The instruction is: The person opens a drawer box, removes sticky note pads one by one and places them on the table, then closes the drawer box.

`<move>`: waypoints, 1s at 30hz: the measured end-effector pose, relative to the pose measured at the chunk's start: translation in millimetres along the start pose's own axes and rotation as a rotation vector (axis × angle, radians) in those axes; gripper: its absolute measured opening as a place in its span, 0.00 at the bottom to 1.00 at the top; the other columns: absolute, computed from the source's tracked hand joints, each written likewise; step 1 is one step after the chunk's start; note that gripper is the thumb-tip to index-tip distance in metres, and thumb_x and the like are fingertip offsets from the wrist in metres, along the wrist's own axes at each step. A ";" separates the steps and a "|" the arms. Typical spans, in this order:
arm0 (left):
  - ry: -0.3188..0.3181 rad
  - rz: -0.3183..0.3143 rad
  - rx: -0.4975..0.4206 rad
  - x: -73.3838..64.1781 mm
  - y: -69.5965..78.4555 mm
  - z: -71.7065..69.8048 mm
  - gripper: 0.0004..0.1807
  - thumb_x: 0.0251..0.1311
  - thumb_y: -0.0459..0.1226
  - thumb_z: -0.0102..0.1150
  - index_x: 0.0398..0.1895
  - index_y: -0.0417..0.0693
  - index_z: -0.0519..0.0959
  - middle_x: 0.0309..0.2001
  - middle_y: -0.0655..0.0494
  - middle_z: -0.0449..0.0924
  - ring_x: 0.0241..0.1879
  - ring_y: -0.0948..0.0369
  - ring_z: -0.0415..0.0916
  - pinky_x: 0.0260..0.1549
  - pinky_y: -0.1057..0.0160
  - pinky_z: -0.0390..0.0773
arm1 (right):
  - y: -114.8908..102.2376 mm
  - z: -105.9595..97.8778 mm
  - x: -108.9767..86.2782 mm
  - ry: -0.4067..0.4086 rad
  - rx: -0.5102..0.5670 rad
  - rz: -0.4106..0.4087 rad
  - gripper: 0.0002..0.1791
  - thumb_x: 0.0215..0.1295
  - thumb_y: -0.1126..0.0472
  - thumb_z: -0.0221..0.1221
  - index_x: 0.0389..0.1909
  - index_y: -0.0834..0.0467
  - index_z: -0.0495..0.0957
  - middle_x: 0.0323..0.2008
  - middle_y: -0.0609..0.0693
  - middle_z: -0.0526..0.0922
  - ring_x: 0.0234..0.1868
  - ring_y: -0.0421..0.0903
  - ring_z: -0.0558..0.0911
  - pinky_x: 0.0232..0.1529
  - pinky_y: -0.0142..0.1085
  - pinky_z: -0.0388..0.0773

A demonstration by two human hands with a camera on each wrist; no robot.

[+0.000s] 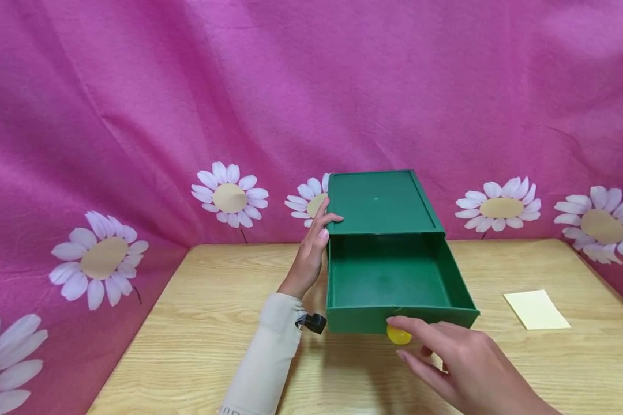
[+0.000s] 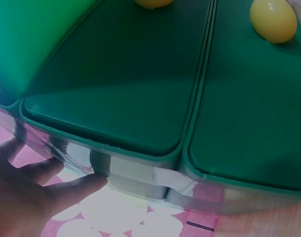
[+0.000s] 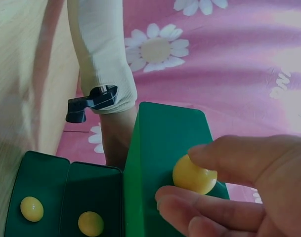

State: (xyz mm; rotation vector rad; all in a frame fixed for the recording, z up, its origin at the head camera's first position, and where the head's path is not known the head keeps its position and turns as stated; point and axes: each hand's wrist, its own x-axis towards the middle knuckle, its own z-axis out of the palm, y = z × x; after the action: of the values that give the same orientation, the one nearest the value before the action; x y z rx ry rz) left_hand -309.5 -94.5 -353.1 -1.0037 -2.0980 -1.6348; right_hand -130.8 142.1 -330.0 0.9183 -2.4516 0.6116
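Observation:
A green drawer unit (image 1: 384, 202) stands on the table with its top drawer (image 1: 394, 320) pulled out toward me; the drawer's inside looks bare. My left hand (image 1: 308, 253) lies along the unit's left side, one finger over the top edge. In the left wrist view, that hand's fingers (image 2: 81, 190) are extended against the unit's side. My right hand (image 1: 464, 357) is at the drawer front, thumb and fingers on either side of its round yellow knob (image 1: 398, 334). The right wrist view shows the knob (image 3: 193, 175) between thumb and fingers.
Below the pulled-out drawer are two shut drawers with yellow knobs (image 3: 31, 209). A pale yellow paper square (image 1: 537, 310) lies on the wood-grain table (image 1: 207, 323) to the right. Pink cloth (image 1: 311, 86) with white flowers hangs behind and at the sides.

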 end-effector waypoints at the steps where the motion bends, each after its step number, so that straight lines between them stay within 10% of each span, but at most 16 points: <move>1: 0.002 -0.001 0.001 0.0 -4.9 0.4 0.22 0.72 0.40 0.29 0.64 0.46 0.65 0.77 0.52 0.40 0.75 0.58 0.39 0.65 0.38 0.52 | -0.4 0.3 0.2 -0.007 -0.005 0.006 0.28 0.49 0.56 0.73 0.53 0.44 0.77 0.29 0.31 0.79 0.26 0.23 0.72 0.25 0.19 0.73; 30: 0.010 -0.019 0.014 0.9 -22.4 0.7 0.24 0.71 0.52 0.29 0.64 0.58 0.66 0.77 0.61 0.39 0.74 0.67 0.39 0.63 0.37 0.54 | -2.4 5.7 4.7 0.020 -0.037 0.065 0.31 0.40 0.60 0.77 0.49 0.43 0.78 0.28 0.31 0.78 0.25 0.23 0.68 0.23 0.19 0.71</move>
State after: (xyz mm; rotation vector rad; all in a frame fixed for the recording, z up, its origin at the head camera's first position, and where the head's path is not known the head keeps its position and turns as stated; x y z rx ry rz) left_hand -325.2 -95.9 -369.0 -0.9722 -2.1154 -1.6286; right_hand -133.7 135.1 -331.4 0.8175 -2.4746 0.5931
